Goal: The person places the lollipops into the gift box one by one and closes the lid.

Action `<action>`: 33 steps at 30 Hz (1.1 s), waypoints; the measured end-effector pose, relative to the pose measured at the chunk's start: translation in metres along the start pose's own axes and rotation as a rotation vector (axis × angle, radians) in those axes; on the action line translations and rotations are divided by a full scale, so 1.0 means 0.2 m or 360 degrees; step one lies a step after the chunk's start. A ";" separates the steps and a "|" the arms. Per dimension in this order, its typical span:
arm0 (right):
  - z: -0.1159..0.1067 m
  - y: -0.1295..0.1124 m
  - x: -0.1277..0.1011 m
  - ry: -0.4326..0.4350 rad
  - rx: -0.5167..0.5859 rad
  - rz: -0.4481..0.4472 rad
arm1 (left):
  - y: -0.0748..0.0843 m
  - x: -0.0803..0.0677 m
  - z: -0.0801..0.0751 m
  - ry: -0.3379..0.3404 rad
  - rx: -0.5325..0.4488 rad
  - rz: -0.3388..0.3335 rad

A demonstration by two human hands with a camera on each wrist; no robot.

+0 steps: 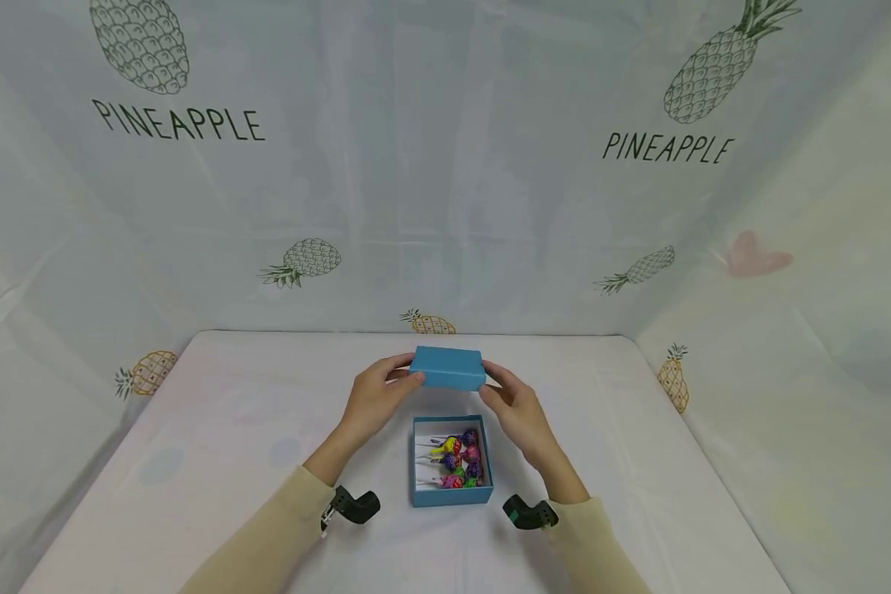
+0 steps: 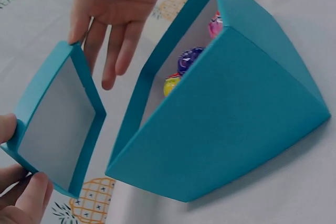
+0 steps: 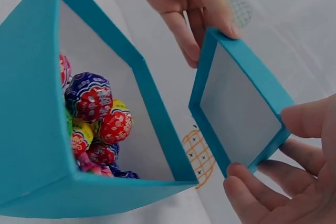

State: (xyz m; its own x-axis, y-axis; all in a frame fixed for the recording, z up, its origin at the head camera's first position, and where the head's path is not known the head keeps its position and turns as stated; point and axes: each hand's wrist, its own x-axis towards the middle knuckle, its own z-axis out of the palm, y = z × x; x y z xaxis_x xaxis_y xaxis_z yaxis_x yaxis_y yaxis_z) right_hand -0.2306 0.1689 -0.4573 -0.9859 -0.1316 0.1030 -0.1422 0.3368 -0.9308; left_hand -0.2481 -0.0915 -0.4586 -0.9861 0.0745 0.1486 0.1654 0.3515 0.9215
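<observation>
Soft, even, bright light fills the head view, with faint shadows and no glare. Straight lines bow toward its edges. The right wrist view is darker; both wrist views blur slightly up close.

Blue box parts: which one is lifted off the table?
The lid, gripped by the left hand and right hand; the lollipop-filled base sits on the table.

Your left hand (image 1: pixel 374 400) and right hand (image 1: pixel 518 412) are bare: no gloves, rings or watch show. Each forearm wears a long, plain beige fabric sleeve (image 1: pixel 267 540) ending just behind the wrist. Below the left wrist sits a small black wrist-mounted camera unit (image 1: pixel 352 506); below the right wrist sits a matching black unit with a green-tinted face (image 1: pixel 529 514).
</observation>
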 end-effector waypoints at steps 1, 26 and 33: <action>0.00 0.01 0.00 -0.0001 0.0009 -0.0003 | 0.00 0.00 0.00 0.0003 0.0001 0.0012; 0.00 0.04 -0.03 0.0065 0.0085 0.0086 | -0.04 -0.04 0.03 -0.0083 -0.0069 0.0027; -0.01 0.03 -0.03 0.0066 0.0083 0.0092 | -0.04 -0.04 0.03 -0.0106 -0.0121 0.0033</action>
State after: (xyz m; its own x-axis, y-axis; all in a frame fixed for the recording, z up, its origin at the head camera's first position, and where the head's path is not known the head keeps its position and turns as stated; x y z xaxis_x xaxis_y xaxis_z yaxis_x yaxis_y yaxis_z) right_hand -0.2246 0.1730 -0.4625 -0.9953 -0.0740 0.0619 -0.0811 0.2933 -0.9526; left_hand -0.2410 -0.0885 -0.4697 -0.9788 0.1439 0.1457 0.1813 0.2774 0.9435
